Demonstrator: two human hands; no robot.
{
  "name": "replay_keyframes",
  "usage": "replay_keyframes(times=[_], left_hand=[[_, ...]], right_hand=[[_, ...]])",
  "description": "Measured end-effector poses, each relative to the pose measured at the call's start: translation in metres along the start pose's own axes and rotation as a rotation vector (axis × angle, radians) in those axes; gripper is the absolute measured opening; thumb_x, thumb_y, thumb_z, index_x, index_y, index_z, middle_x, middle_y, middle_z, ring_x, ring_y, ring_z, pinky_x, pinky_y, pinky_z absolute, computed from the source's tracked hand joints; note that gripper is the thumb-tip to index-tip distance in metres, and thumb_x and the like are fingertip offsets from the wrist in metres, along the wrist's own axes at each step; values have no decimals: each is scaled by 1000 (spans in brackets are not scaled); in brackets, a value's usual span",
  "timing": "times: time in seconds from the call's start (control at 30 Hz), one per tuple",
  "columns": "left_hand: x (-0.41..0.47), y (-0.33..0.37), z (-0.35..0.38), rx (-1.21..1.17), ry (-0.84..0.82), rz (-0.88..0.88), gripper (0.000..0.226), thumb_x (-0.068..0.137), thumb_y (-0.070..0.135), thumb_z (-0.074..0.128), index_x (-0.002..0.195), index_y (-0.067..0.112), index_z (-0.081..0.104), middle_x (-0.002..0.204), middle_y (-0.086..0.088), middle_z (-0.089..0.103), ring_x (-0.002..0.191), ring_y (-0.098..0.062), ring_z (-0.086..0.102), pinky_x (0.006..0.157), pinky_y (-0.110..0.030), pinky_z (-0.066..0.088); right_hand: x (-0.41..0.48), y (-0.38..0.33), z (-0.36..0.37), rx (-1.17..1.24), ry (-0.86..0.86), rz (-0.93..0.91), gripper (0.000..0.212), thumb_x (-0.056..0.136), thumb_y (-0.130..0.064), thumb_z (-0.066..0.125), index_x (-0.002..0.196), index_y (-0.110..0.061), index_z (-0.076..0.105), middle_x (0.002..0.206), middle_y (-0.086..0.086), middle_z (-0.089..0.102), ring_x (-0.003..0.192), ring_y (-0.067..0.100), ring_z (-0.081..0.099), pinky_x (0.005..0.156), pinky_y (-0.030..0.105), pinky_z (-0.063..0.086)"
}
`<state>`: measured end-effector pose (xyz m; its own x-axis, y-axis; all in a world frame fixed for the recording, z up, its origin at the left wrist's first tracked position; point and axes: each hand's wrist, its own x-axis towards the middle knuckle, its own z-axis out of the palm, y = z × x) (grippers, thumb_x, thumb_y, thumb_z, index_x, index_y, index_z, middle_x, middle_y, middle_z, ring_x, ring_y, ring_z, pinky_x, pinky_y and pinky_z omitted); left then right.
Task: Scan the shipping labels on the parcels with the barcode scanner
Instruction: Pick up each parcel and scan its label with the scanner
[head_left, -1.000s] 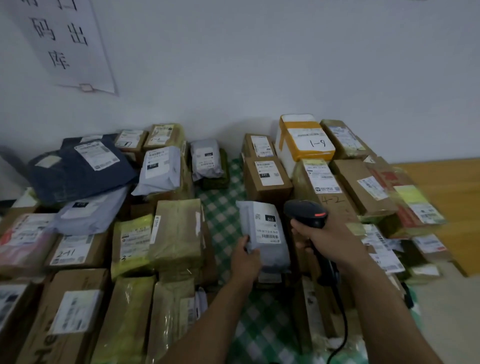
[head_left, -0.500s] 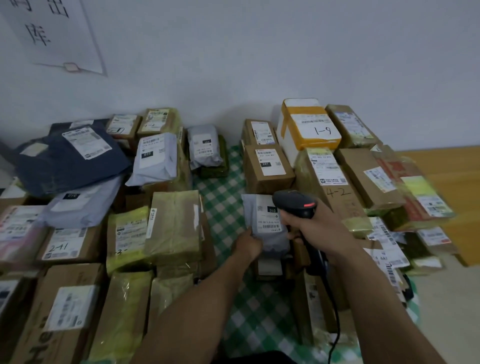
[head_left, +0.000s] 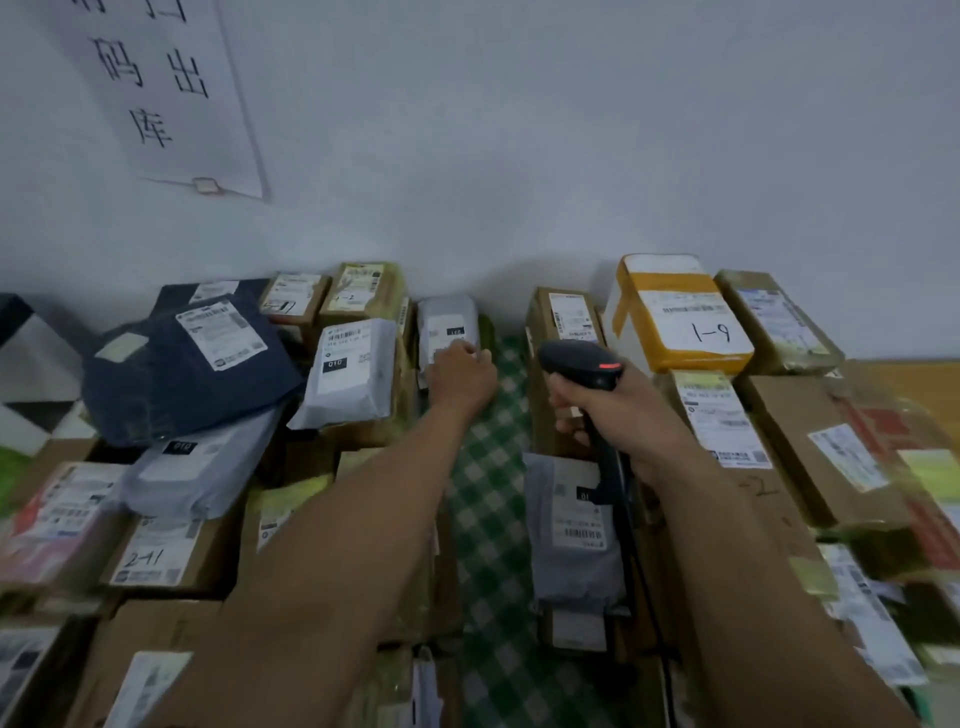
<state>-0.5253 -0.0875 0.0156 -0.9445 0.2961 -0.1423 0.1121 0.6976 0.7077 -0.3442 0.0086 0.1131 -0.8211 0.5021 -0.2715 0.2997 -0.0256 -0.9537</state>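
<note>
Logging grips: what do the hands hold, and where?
Right hand: black plastic barcode scanner, by its handle. Left hand rests on a grey plastic mailer; hold unclear.

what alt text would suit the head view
A person's right hand grips a scanner while the left hand touches a grey bag by the wall. Labelled parcels crowd both sides of a green checked cloth.

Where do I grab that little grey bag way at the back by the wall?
Take the grey bag by its near short end, coming from the front over the checked cloth. Its far end is by the wall, and a taped box crowds its left side. The left hand touches that near end.
</note>
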Motion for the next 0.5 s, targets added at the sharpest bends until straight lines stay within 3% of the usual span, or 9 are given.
replay_keyframes(times=[0.1, 0.2, 0.3, 0.37, 0.5], left_hand=[[45, -9, 17, 161, -41, 4, 51, 105, 44, 45, 144, 13, 53, 149, -17, 49, 136, -38, 44, 118, -48, 33], [82, -19, 37, 171, -96, -11, 55, 107, 47, 42, 155, 19, 40, 165, -15, 23, 153, -37, 19, 124, -49, 17], [120, -36, 56, 156, -153, -46, 57, 107, 46, 43, 159, 25, 32, 170, -9, 9, 156, -35, 5, 127, -51, 11], [139, -49, 64, 269, -173, -35, 69, 102, 49, 54, 161, 27, 25, 170, -10, 4, 157, -37, -1, 128, -52, 9], [161, -69, 75, 200, -68, -83, 76, 96, 42, 67, 159, 25, 26, 169, -11, 3, 154, -36, 8, 126, -47, 16]], right_hand=[[40, 11, -3, -28, -17, 50, 12, 97, -20, 74, 106, -14, 69, 75, 3, 70, 65, 18, 66, 65, 38, 49], [82, 27, -3, -59, -11, 93, 9, 96, -19, 74, 101, -12, 69, 71, 2, 68, 62, 19, 64, 68, 42, 49], [114, 38, -1, -107, 5, 128, 16, 96, -20, 75, 110, -14, 71, 79, 0, 73, 65, 17, 69, 65, 35, 53], [131, 46, -1, -140, 29, 152, 18, 96, -23, 75, 112, -17, 71, 85, 1, 76, 68, 16, 72, 58, 28, 52], [157, 62, 3, -139, 52, 176, 23, 96, -25, 75, 118, -23, 68, 94, 1, 77, 67, 13, 73, 53, 24, 52]])
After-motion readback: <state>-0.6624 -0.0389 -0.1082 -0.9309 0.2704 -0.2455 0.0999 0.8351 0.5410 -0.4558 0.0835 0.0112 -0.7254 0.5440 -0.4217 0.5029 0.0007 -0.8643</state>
